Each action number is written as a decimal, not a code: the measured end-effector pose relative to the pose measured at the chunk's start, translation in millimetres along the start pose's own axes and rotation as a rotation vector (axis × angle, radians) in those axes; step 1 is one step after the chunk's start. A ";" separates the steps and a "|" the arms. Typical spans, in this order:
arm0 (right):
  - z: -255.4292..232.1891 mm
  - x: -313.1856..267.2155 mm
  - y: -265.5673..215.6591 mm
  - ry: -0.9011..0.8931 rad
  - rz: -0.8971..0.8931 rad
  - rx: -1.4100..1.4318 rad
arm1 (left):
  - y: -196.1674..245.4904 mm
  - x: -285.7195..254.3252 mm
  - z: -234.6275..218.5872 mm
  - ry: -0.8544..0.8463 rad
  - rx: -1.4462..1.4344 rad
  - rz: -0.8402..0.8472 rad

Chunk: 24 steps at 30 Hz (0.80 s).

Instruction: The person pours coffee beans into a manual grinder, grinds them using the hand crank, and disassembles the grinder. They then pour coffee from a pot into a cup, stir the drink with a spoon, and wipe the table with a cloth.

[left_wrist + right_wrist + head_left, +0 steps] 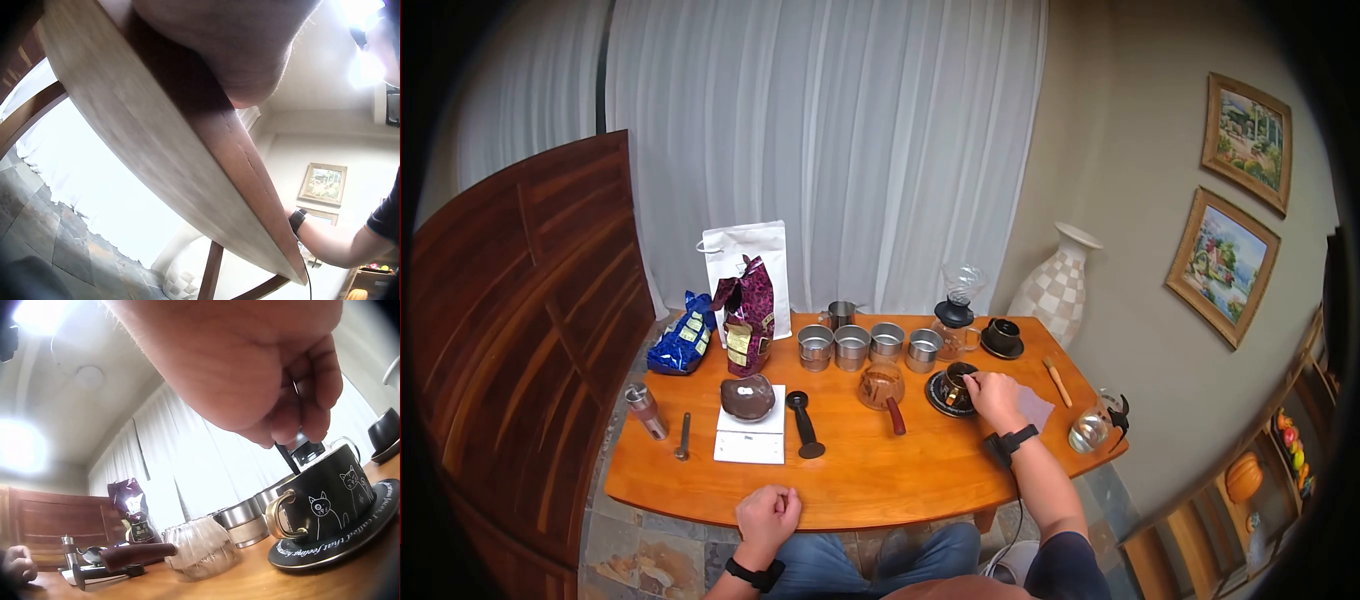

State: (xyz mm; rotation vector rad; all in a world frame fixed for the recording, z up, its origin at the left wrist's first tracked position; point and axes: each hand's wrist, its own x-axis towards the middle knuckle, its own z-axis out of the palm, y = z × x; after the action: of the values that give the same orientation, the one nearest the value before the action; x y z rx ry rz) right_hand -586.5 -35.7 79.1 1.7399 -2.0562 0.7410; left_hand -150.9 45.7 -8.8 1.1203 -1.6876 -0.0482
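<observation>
My right hand (997, 398) is over a black cup (325, 506) with white cat drawings and a gold handle. Its fingers pinch a thin dark stick-like handle (288, 460), which slants down into the cup; the lower end is hidden inside. Under the cup lies a black saucer (294, 558) with white lettering. My left hand (768, 515) rests at the table's front edge, fingers loosely curled, holding nothing. A glass pot with a dark red handle (895, 415) stands left of the cup.
Several metal canisters (850, 348) line up behind the glass pot. On the left are a white scale (749, 447) with a brown dish (747, 398), a black scoop-like tool (805, 425) and coffee bags (745, 325). A glass kettle (1090, 430) stands near the right edge.
</observation>
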 end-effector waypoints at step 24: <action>2.0 2.3 -7.1 -0.010 -0.010 -0.015 | 1.2 0.4 -1.3 0.000 -0.028 0.001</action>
State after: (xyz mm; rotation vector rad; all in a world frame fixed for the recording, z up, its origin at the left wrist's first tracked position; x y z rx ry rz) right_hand -579.8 -39.5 80.0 1.7478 -2.0525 0.7131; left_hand -150.8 46.7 -7.3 1.0988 -1.6824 -0.0706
